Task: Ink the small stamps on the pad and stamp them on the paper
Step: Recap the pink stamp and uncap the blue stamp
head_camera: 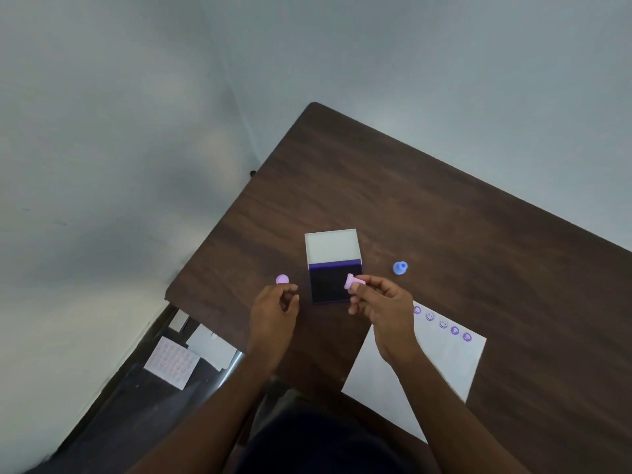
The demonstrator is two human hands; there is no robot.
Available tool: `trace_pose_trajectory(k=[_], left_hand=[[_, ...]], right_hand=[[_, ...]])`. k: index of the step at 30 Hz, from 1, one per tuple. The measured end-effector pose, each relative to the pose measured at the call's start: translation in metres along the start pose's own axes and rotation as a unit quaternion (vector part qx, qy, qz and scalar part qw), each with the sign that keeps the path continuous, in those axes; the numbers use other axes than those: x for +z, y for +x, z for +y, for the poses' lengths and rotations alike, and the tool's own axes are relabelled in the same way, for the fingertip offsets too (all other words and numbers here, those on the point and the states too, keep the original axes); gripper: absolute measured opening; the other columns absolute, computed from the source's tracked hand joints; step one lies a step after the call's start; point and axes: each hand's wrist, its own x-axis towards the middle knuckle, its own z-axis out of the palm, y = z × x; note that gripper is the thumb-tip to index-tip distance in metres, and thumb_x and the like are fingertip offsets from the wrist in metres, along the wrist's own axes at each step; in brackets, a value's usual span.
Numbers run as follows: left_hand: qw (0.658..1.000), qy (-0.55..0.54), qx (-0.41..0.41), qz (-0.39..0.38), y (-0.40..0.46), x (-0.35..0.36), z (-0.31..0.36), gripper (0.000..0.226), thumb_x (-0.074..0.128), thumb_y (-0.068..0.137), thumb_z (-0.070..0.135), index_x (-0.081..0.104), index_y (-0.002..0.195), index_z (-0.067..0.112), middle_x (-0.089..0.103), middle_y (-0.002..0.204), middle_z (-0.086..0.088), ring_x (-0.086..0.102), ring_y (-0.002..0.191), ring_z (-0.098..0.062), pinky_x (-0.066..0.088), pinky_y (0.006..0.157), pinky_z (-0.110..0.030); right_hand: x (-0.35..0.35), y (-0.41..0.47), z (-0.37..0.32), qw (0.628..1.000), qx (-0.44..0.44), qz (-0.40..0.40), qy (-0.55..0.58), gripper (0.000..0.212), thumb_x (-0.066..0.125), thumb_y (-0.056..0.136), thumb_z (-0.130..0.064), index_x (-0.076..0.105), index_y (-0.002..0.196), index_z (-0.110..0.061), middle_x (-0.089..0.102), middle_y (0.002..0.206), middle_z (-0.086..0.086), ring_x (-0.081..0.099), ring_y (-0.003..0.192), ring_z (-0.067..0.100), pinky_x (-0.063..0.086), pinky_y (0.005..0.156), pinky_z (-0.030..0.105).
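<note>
An open ink pad [328, 285] with a dark purple face and a raised white lid lies mid-table. My right hand [383, 309] pinches a small pink stamp [354, 281], held sideways just above the pad's right part. My left hand [273, 309] hovers left of the pad with loosely curled fingers, holding nothing, just below a small pink cap [282, 279] on the table. A blue stamp [400, 267] stands right of the pad. The white paper [444, 357] lies at the right, with a row of several purple smiley prints along its far edge.
The dark wooden table [410, 200] has a rounded far corner and its left edge runs close to the pale wall. Below the table's left edge, on the floor, lie a printed sheet [172, 362] and white papers [212, 347].
</note>
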Motion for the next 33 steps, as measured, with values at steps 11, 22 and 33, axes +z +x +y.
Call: trace_pose_trajectory(k=[11,22,33], left_hand=[[1.000,0.030,-0.002,-0.001,0.038,-0.003,-0.016,0.031,0.066,0.089,0.027,0.060,0.119,0.021,0.058,0.116,0.003,0.055,0.101,-0.012,0.052,0.094,-0.034],[0.999,0.033,0.009,-0.012,0.045,0.001,-0.025,0.026,0.066,0.088,0.031,0.067,0.113,0.023,0.058,0.109,0.007,0.056,0.096,-0.011,0.044,0.084,-0.017],[0.982,-0.184,-0.012,-0.042,0.029,-0.023,0.002,0.031,0.078,0.078,0.028,0.069,0.108,0.029,0.069,0.102,0.019,0.065,0.092,0.003,0.050,0.074,-0.007]], right_hand=[[0.027,0.007,-0.001,1.000,0.008,-0.017,0.013,0.015,0.074,0.084,-0.010,0.073,0.099,-0.008,0.076,0.085,0.014,0.068,0.067,0.030,0.060,0.079,0.050],[0.034,0.008,0.001,1.000,0.018,-0.018,0.008,0.013,0.075,0.083,-0.010,0.074,0.095,-0.013,0.077,0.084,0.009,0.071,0.067,0.029,0.062,0.074,0.044],[0.042,0.002,-0.004,0.987,0.068,-0.066,0.132,0.011,0.069,0.088,-0.011,0.080,0.089,-0.011,0.076,0.086,0.016,0.069,0.066,0.022,0.059,0.062,0.032]])
